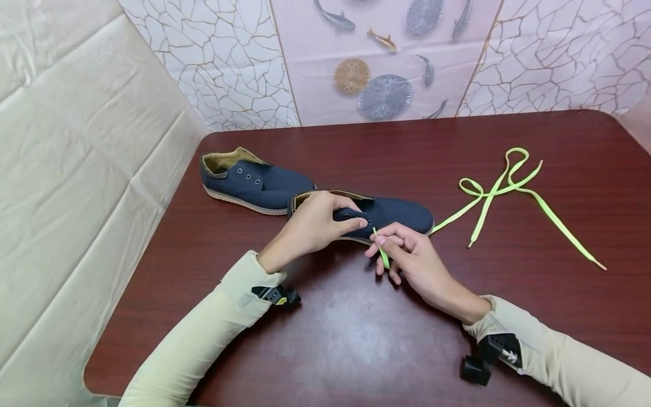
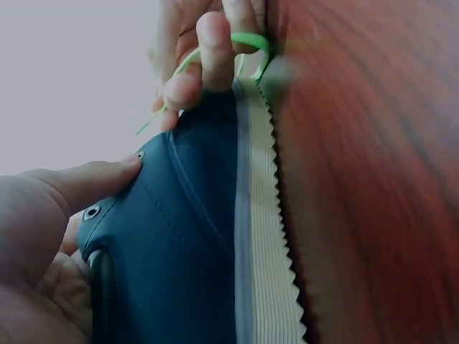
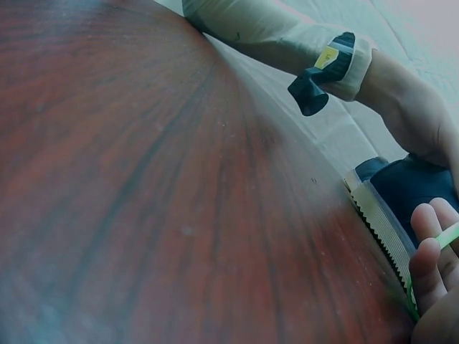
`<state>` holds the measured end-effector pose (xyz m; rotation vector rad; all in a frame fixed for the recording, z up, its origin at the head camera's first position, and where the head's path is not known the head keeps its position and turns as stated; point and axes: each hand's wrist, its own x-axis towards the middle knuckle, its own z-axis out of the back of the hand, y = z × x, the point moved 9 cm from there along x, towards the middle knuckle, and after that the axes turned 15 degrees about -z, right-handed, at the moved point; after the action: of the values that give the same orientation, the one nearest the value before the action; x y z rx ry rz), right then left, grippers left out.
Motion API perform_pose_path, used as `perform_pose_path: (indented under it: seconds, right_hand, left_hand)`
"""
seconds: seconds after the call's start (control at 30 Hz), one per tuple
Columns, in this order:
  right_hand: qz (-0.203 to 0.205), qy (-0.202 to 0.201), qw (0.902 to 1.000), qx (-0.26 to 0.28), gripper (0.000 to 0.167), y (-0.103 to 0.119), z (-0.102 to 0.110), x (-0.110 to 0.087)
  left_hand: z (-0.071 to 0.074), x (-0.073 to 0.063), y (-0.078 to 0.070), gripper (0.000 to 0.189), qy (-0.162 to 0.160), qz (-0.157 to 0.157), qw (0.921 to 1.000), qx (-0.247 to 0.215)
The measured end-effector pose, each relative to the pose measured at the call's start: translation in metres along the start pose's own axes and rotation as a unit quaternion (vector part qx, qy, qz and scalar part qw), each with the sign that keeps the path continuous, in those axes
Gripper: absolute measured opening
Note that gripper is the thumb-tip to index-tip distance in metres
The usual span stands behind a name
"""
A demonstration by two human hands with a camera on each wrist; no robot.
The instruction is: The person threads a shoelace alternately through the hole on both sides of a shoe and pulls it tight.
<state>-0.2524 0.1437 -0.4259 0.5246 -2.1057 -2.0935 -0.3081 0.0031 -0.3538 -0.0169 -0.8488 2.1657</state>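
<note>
A navy blue shoe (image 1: 404, 213) with a pale ridged sole lies on the table, toe to the right. My left hand (image 1: 316, 226) grips its eyelet flap, the thumb on the outside near an eyelet (image 2: 92, 213) and the fingers inside the opening. Just in front of the flap, my right hand (image 1: 419, 257) pinches a neon green shoelace (image 1: 385, 260) between thumb and forefinger. The lace's thin end points up toward the front eyelet (image 1: 369, 222), and a loop hangs below the fingers. In the left wrist view the lace (image 2: 259, 50) curves around the right hand's fingers.
A matching navy shoe (image 1: 285, 183), without laces, stands behind and left. More green lace (image 1: 495, 192) lies loosely looped on the right of the dark red wooden table (image 1: 585, 158), one strand reaching the near shoe's toe. Patterned cloth (image 1: 218, 62) hangs behind.
</note>
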Motion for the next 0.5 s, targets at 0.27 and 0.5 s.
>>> perform_pose_path:
  seconds: [0.27, 0.5]
  right_hand:
    - [-0.004, 0.004, 1.0000, 0.000, 0.024, -0.0006, -0.0006, -0.0018]
    - [-0.002, 0.004, 1.0000, 0.008, 0.023, -0.0006, -0.0006, -0.0002]
  left_hand:
    - [-0.0075, 0.0008, -0.0038, 0.020, 0.004, 0.021, 0.9992, 0.034]
    - [-0.0073, 0.0008, -0.0066, 0.021, -0.020, 0.028, 0.9975, 0.062]
